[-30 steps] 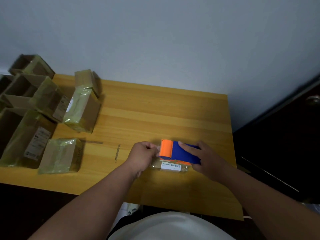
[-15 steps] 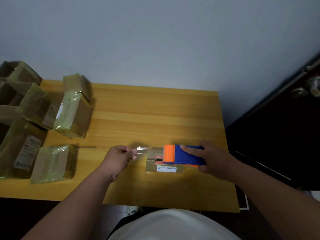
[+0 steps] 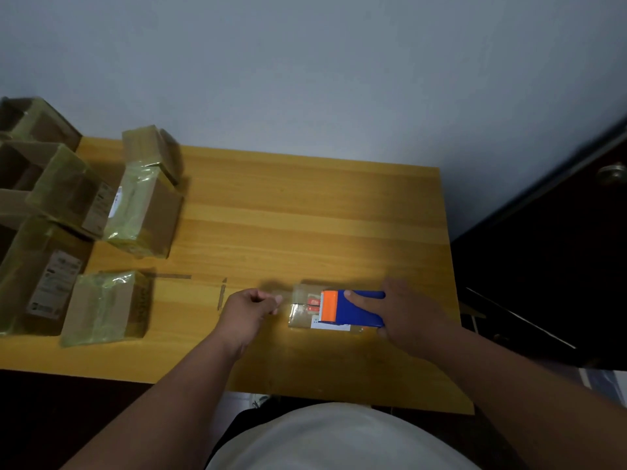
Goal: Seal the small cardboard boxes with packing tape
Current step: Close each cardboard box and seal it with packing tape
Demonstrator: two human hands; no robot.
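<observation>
My shirt fills the bottom edge, and both forearms reach out over the table. My left hand is curled, thumb and fingers pinched together at the free end of a strip of clear tape; the strip is nearly see-through and blurred, so I can only just trace it running right to the dispenser. My right hand grips the dispenser's blue body, forefinger laid along its top, thumb tucked under the near side. The orange front end and its toothed blade sit over a small box, which lies flat on the table, near the front edge and towards the right. The dispenser covers most of the box; only its left part and a white label along the near side show.

Left of my left hand, two thin scraps of tape lie on the wood. Beyond them, more boxes wrapped in yellowish tape crowd the left end of the table, several cut off by the frame and too blurred to read their labels. A grey wall stands behind, with a dark door at the right.
</observation>
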